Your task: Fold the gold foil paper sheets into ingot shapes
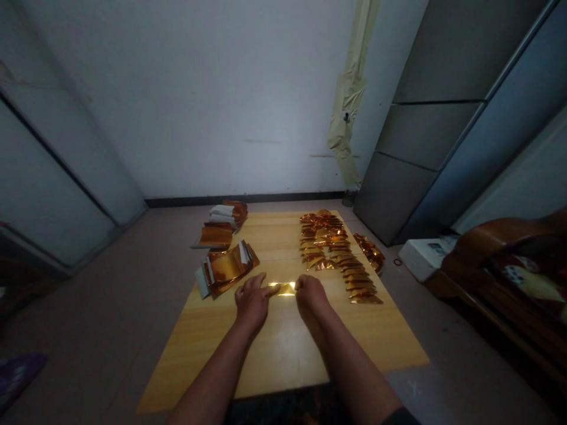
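A folded strip of shiny gold foil paper [283, 288] lies on the wooden table between my two hands. My left hand [253, 298] rests flat on the tabletop with its fingers apart, its thumb pressing on the strip's left end. At the right end, my right hand [309, 291] is closed, its fingertips pinching the foil edge. Just beyond my left hand sits a loose pile of unfolded gold foil sheets [225, 267] with pale backs. Off to the right, rows of folded gold foil pieces [361, 282] overlap one another.
More foil sheets [216, 235] lie at the table's [283, 348] far left corner. On the floor past the right edge, a container [371, 252] holds folded foil pieces. A grey refrigerator [411, 136], a white box [423, 258] and a wooden seat [500, 260] stand to the right.
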### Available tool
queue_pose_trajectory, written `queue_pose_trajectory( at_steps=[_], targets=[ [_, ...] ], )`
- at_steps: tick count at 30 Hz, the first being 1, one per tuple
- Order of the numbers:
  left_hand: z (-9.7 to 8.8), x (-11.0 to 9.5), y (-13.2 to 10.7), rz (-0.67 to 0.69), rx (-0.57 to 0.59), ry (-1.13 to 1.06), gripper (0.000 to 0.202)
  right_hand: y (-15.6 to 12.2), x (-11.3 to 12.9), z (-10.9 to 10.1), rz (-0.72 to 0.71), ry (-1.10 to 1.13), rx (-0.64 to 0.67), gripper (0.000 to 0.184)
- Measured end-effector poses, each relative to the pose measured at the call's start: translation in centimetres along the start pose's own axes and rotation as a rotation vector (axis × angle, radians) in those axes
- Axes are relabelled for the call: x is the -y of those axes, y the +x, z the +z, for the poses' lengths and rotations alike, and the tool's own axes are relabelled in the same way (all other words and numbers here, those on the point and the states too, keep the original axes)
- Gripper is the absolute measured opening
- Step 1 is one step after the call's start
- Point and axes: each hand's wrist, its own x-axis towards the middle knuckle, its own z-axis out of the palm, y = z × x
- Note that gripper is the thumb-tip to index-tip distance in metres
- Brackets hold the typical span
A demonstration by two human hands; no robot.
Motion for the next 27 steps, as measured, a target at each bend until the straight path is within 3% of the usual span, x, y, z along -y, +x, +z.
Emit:
queue_pose_trajectory(
  at_steps=[4,9,12,16,20,27],
  targets=[
    [0.1,-0.1,0.0,-0.003,-0.01,0.001,0.034,0.0,-0.9,-0.4,-0.025,0.021,-0.048,0.027],
    [-0.1,-0.4,-0.3,0.007,-0.036,0.007,0.037,-0.3,-0.2,0.3,-0.246,0.004,-0.109,0.027],
    [-0.3,-0.5,-0.5,0.012,-0.044,0.012,0.041,-0.3,0.5,1.5,-0.306,-0.022,-0.142,0.024],
    [-0.3,-0.5,-0.6,-0.003,-0.049,0.01,0.043,-0.3,1.1,2.7,-0.271,-0.176,-0.112,0.02],
    [-0.1,-0.4,-0.5,-0.008,-0.06,-0.017,0.043,-0.6,0.9,2.2,-0.231,-0.295,-0.081,0.022],
    [0.2,-0.1,-0.6,0.043,-0.119,-0.048,0.043,-0.7,-0.8,1.1,-0.234,-0.177,-0.121,0.021]
  ],
)
